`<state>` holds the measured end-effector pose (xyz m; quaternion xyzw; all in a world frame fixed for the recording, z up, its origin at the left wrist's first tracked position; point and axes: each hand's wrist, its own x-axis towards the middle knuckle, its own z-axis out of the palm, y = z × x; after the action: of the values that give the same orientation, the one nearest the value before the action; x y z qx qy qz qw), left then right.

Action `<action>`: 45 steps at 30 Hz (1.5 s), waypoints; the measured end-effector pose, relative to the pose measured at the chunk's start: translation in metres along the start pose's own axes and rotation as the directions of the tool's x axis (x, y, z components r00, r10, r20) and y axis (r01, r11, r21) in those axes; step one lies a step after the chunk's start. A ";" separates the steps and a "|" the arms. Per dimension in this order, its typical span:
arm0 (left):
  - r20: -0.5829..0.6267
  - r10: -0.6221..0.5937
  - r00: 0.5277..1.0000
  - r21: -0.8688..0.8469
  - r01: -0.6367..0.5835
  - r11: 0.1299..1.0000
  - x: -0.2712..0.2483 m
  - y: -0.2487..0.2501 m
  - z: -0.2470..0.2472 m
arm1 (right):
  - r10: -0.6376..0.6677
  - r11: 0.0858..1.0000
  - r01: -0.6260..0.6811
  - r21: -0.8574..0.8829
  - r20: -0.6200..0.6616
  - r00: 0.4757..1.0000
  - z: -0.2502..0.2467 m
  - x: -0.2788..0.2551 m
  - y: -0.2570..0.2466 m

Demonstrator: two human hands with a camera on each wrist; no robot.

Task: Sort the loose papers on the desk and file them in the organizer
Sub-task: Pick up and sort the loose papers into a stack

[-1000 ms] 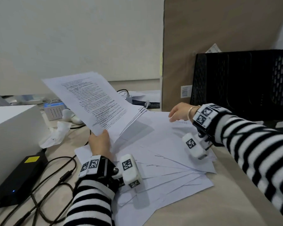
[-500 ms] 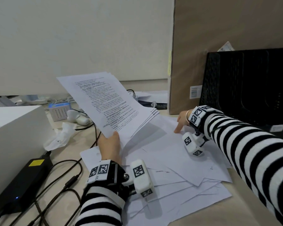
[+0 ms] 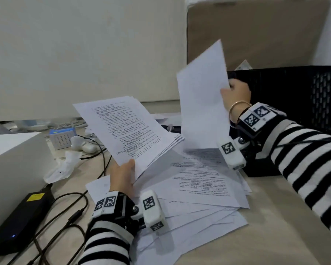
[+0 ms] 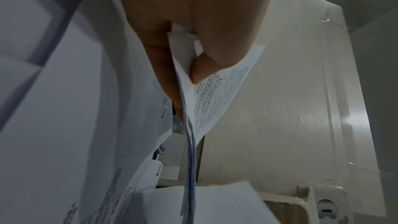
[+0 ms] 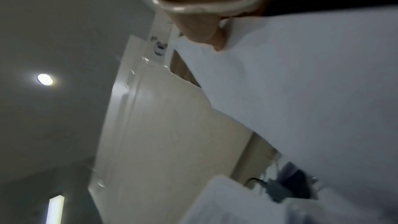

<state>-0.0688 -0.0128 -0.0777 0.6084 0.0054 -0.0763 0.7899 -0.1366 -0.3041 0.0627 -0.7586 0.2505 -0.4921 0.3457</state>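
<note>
Soft, even indoor light; motion-blurred, edge-warped wrist views

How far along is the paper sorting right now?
Partly done: the left hand holds a gathered stack. In hand: the right hand lifts one sheet. Left: loose papers cover the desk; I can't see any filed in the black organizer.

A black power adapter (image 3: 17, 217) with cables (image 3: 65, 217) lies beside a white box (image 3: 17, 159).

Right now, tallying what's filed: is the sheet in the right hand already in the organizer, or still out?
Out. The right hand holds the sheet raised before the black organizer.
</note>
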 end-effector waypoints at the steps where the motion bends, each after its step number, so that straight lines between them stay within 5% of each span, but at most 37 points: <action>1: 0.030 -0.027 0.999 -0.005 0.028 1.000 -0.003 0.001 0.001 | -0.011 0.992 0.013 0.129 -0.023 1.000 -0.008 -0.002 -0.008; 4: 0.125 -0.066 0.990 -0.026 0.069 0.997 -0.015 0.004 0.006 | -0.005 0.878 -0.010 0.479 0.031 0.999 -0.023 -0.017 -0.027; 6: 0.203 -0.054 0.978 0.013 0.052 0.999 -0.026 0.007 0.011 | -0.006 0.840 -0.074 0.537 0.146 0.989 -0.028 -0.029 -0.026; 15: 0.254 -0.031 0.967 0.097 0.006 0.995 -0.037 0.012 0.016 | -0.052 0.996 0.021 0.083 0.397 0.916 -0.026 -0.039 0.067; 22: 0.317 -0.005 0.949 0.069 -0.018 0.997 -0.035 0.009 0.014 | -0.035 0.989 -0.029 0.144 0.424 0.905 -0.034 -0.059 0.070; 26: 0.223 0.081 0.972 -0.007 -0.082 0.997 -0.028 0.007 0.011 | -0.054 0.973 -0.036 0.230 0.375 0.926 -0.032 -0.061 0.069; 29: -0.053 0.175 0.983 -0.118 -0.180 0.977 -0.019 0.007 0.007 | -0.030 0.969 -0.054 0.241 0.332 0.943 -0.029 -0.060 0.076; 32: -0.324 0.179 0.929 -0.158 -0.240 0.958 -0.011 0.012 0.000 | 0.014 0.982 -0.077 0.172 0.340 0.940 -0.023 -0.067 0.082; 35: -0.434 0.184 0.882 -0.183 -0.286 0.941 -0.006 0.015 -0.006 | 0.053 0.997 -0.073 0.036 0.394 0.918 -0.017 -0.079 0.082; 41: -0.316 0.179 0.932 -0.254 -0.265 0.930 -0.012 0.014 0.003 | 0.251 0.959 -0.111 -0.260 0.598 0.761 -0.007 -0.105 0.072; 45: -0.142 0.170 0.975 -0.230 -0.199 0.953 -0.022 0.008 0.016 | 0.253 0.967 -0.200 -0.155 0.567 0.784 -0.019 -0.114 0.044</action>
<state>-0.0905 -0.0241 -0.0631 0.5087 0.0055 0.0360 0.8601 -0.2009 -0.2553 -0.0317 -0.8511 0.2429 -0.1799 0.4293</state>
